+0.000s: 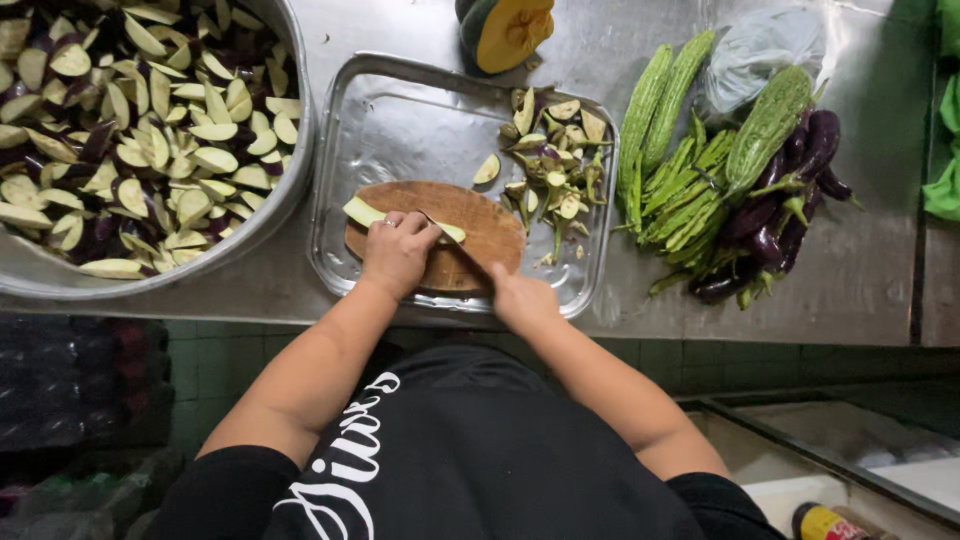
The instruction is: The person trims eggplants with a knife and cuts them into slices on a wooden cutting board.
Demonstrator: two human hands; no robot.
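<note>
**Eggplant on the Board**

Here the left hand (398,250) presses down on a pale eggplant piece (365,212) lying on the round wooden board (480,235) inside a steel tray (390,120). The right hand (522,297) is clenched around a knife (455,245) whose blade meets the piece. A crumpled clear plastic bag (760,45) lies behind the whole vegetables; a yellow-labelled bottle (830,523) sits bottom right.

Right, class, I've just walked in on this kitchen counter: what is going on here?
A person is slicing a pale green eggplant piece on a round wooden cutting board set inside a shallow metal tray. The left hand presses the piece down; the right hand works a knife across the board. Trimmed stems and offcuts lie at the tray's far end. A large metal basin to the left is full of sliced eggplant, and whole purple eggplants and green gourds wait on the right.
</note>
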